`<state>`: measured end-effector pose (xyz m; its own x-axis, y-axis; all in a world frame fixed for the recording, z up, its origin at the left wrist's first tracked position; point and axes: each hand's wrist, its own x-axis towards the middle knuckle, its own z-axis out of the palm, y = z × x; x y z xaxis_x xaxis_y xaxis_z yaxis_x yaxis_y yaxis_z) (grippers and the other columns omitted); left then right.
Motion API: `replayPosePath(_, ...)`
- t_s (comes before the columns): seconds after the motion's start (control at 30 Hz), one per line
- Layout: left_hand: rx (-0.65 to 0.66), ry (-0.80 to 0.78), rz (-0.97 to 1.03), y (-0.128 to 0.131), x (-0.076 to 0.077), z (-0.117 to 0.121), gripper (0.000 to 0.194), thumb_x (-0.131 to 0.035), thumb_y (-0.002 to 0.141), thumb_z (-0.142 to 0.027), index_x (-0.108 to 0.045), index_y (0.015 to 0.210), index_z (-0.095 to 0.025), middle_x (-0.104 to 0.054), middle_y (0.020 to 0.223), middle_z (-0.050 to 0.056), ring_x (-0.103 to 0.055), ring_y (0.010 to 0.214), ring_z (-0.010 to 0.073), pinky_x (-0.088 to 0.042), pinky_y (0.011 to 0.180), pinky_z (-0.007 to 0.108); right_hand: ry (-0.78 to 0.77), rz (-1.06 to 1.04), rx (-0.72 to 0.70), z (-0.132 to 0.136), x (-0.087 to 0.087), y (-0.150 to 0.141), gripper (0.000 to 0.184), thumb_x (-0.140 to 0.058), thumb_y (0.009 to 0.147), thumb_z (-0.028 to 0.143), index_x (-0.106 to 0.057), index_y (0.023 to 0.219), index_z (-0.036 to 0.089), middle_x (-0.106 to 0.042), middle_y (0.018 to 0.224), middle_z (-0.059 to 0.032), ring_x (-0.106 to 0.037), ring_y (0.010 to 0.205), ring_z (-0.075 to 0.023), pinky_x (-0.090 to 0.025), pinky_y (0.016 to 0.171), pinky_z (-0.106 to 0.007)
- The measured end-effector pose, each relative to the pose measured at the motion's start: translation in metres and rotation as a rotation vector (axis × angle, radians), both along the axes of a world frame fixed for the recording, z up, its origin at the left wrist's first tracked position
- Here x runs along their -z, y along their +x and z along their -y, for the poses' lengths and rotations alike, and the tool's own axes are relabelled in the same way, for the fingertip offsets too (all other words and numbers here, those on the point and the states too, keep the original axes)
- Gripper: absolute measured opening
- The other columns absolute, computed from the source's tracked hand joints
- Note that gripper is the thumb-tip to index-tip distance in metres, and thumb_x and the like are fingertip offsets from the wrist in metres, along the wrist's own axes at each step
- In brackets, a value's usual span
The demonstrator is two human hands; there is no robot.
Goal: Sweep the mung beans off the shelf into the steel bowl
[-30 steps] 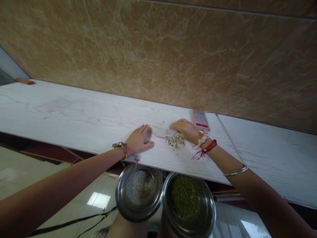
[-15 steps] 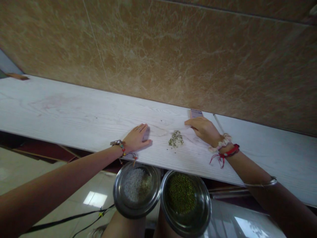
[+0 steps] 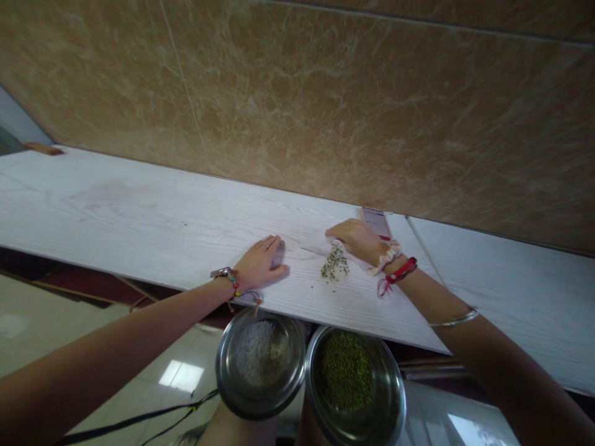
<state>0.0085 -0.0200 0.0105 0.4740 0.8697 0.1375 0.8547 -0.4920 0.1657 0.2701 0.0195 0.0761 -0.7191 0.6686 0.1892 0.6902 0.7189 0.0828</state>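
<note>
A small heap of green beans and white grains [image 3: 335, 265] lies on a white wooden board [image 3: 139, 210]. My left hand [image 3: 260, 263] rests flat on the board to the left of the heap, fingers stretched out, holding nothing. Just behind the heap, my right hand [image 3: 356, 238] is bent down with its fingers closed on a thin whitish sheet [image 3: 335, 243], which may be plastic or paper; its fingertips are partly hidden. Below the board's front edge are two steel bowls: one with white grains [image 3: 260, 353], the other with green beans [image 3: 346, 371].
A phone [image 3: 375, 222] lies by the wall behind my right hand. A brown tiled wall [image 3: 297, 105] closes off the back of the board. A brown block [image 3: 44, 148] sits at the far left. Black straps [image 3: 153, 418] hang over the tiled floor.
My right hand has moved left, to the back edge of the heap, uncovering more of the phone. My left hand stays flat on the board. The view has shifted slightly.
</note>
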Motion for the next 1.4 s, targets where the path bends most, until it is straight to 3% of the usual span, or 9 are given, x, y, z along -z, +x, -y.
replayPosePath(0.1,0.001,-0.007,0.013,0.0,0.001,-0.001,0.073,-0.038,0.083,-0.05,-0.039,0.136,0.0,-0.042,0.144,0.023,-0.037,0.135,0.0308,-0.032,0.11,0.044,-0.014,-0.004,-0.069,0.02,-0.005,0.025,0.035,-0.047,0.079,0.001,-0.07,0.097,0.021,-0.074,0.096,-0.0036,-0.067,0.091,-0.0159,-0.048,0.085,-0.032)
replayPosePath(0.23,-0.001,-0.018,0.018,0.001,0.0,0.0,0.073,-0.038,0.083,-0.05,-0.039,0.136,0.0,-0.041,0.144,0.024,-0.036,0.136,0.0314,-0.031,0.111,0.045,0.06,-0.139,-0.299,0.042,-0.014,0.045,0.032,-0.041,0.084,0.003,-0.068,0.096,0.016,-0.074,0.093,-0.006,-0.067,0.089,-0.0154,-0.05,0.083,-0.032)
replayPosePath(0.37,-0.009,-0.037,0.023,0.002,-0.001,0.001,0.075,-0.04,0.082,-0.051,-0.039,0.136,0.002,-0.04,0.144,0.024,-0.035,0.136,0.0319,-0.03,0.112,0.045,0.065,-0.194,-0.337,0.053,-0.02,0.034,0.03,-0.043,0.085,0.005,-0.065,0.1,0.018,-0.073,0.098,-0.0055,-0.065,0.095,-0.0149,-0.049,0.086,-0.034)
replayPosePath(0.57,-0.019,-0.023,0.027,0.001,0.0,0.0,0.073,-0.039,0.083,-0.05,-0.039,0.136,-0.001,-0.042,0.144,0.023,-0.036,0.136,0.0312,-0.032,0.111,0.046,0.043,-0.105,-0.473,0.047,-0.011,0.008,0.036,-0.039,0.08,-0.002,-0.064,0.096,0.018,-0.073,0.096,-0.0038,-0.065,0.095,-0.0129,-0.046,0.095,-0.037)
replayPosePath(0.73,-0.001,-0.014,0.026,0.001,0.001,0.0,0.072,-0.039,0.082,-0.049,-0.04,0.135,0.0,-0.043,0.143,0.023,-0.036,0.136,0.0311,-0.031,0.111,0.045,0.032,-0.118,-0.46,0.041,-0.01,0.036,0.036,-0.04,0.079,-0.003,-0.065,0.093,0.018,-0.074,0.092,-0.0024,-0.066,0.095,-0.0125,-0.046,0.097,-0.037)
replayPosePath(0.93,-0.002,-0.022,0.025,0.001,0.0,0.0,0.072,-0.038,0.083,-0.049,-0.04,0.136,0.0,-0.042,0.144,0.023,-0.035,0.136,0.0304,-0.031,0.112,0.043,0.074,-0.139,-0.411,0.039,-0.023,0.061,0.036,-0.041,0.08,0.001,-0.068,0.092,0.021,-0.074,0.092,-0.0007,-0.067,0.095,-0.013,-0.047,0.097,-0.037)
replayPosePath(1.07,-0.001,-0.01,0.028,0.0,0.001,0.0,0.07,-0.039,0.083,-0.049,-0.04,0.136,-0.004,-0.044,0.144,0.02,-0.036,0.136,0.0299,-0.031,0.112,0.044,0.168,-0.172,-0.22,0.037,-0.024,0.064,0.035,-0.042,0.08,0.003,-0.069,0.094,0.02,-0.075,0.094,-0.0033,-0.068,0.091,-0.0158,-0.051,0.087,-0.036)
replayPosePath(1.2,-0.003,-0.014,0.022,0.0,0.001,0.0,0.07,-0.039,0.084,-0.048,-0.041,0.136,-0.002,-0.043,0.144,0.021,-0.035,0.136,0.0304,-0.031,0.112,0.044,0.204,-0.112,-0.019,0.04,-0.014,0.057,0.034,-0.044,0.079,0.003,-0.071,0.093,0.019,-0.075,0.089,-0.0049,-0.068,0.085,-0.0177,-0.052,0.076,-0.033)
replayPosePath(1.4,0.002,-0.008,0.027,0.0,0.001,0.0,0.068,-0.04,0.083,-0.047,-0.041,0.136,-0.004,-0.044,0.143,0.02,-0.035,0.136,0.03,-0.03,0.112,0.044,0.243,0.004,-0.046,0.069,-0.004,0.046,0.031,-0.043,0.082,0.003,-0.07,0.089,0.017,-0.074,0.084,-0.0061,-0.067,0.079,-0.0176,-0.05,0.07,-0.032)
